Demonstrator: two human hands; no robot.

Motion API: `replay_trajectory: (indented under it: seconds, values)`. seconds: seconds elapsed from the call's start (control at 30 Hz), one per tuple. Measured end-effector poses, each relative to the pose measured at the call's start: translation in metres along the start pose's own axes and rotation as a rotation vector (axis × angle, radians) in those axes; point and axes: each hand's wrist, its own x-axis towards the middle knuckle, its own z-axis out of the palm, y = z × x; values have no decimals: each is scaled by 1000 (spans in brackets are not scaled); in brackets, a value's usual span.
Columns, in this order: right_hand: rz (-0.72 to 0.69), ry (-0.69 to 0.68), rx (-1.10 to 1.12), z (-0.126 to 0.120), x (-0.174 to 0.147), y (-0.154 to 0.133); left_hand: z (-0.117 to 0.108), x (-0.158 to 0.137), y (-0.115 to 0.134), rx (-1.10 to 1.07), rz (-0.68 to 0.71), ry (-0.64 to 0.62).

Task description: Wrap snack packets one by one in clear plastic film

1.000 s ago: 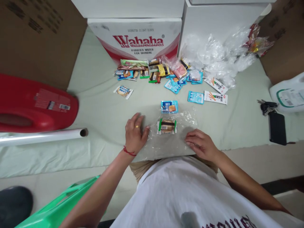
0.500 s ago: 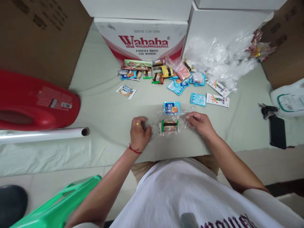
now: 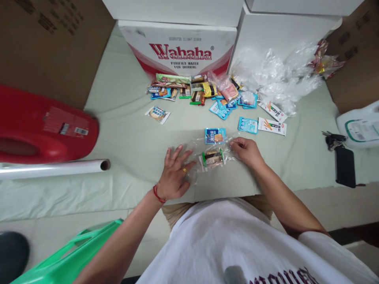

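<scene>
A clear plastic bag (image 3: 197, 146) lies on the cloth in front of me, with a green-ended packaged snack (image 3: 212, 158) inside or under its film. My right hand (image 3: 245, 150) pinches the bag's right edge between thumb and fingers. My left hand (image 3: 177, 170) lies with spread fingers at the bag's left side, the fingertips touching the film. Just beyond the bag is a blue snack packet (image 3: 215, 135); whether the film overlaps its lower edge I cannot tell.
Several snack packets (image 3: 197, 96) are heaped before a Wahaha box (image 3: 180, 35). Crumpled clear bags (image 3: 274, 75) lie at the back right. A red jug (image 3: 68, 130) and a film roll (image 3: 59, 169) stand left; keys, a black phone-like item (image 3: 345, 166) and a white bottle (image 3: 361, 124) are right.
My left hand has opened from a curled shape and spread its fingers over the bag's left side. The green-ended snack has tilted slightly. The right hand keeps its pinch.
</scene>
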Motion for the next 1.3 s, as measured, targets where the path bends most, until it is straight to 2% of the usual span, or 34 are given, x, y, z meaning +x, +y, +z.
replay_trajectory:
  seconds: [0.07,0.13,0.3,0.47,0.53,0.7,0.8,0.93,1.0,1.07,1.17,1.3]
  values:
    - [-5,-9,-21,-2,1,-3,1,-4,2,12,-22,-49]
    - [-9,-18,-35,-3,3,-5,5,-5,3,61,-68,-36]
    - [-12,-21,-44,-4,10,-5,14,2,12,151,-166,110]
    - [-1,-26,-5,-6,15,-5,14,6,25,51,-208,210]
    - [4,-42,38,-8,17,-4,15,6,29,-9,-311,229]
    - [45,-75,127,-18,26,0,24,8,27,-43,-710,231]
    - [99,-82,153,-23,31,6,27,8,26,2,-803,260]
    - [90,-36,47,-23,34,16,26,3,33,53,-758,280]
    - [64,-8,12,-22,35,19,24,-2,38,61,-642,327]
    - [50,-3,1,-22,35,22,24,-6,43,64,-467,356]
    - [51,-13,-5,-21,36,23,27,-8,44,94,-275,303]
    - [46,-25,7,-22,35,21,32,-1,39,151,-296,222]
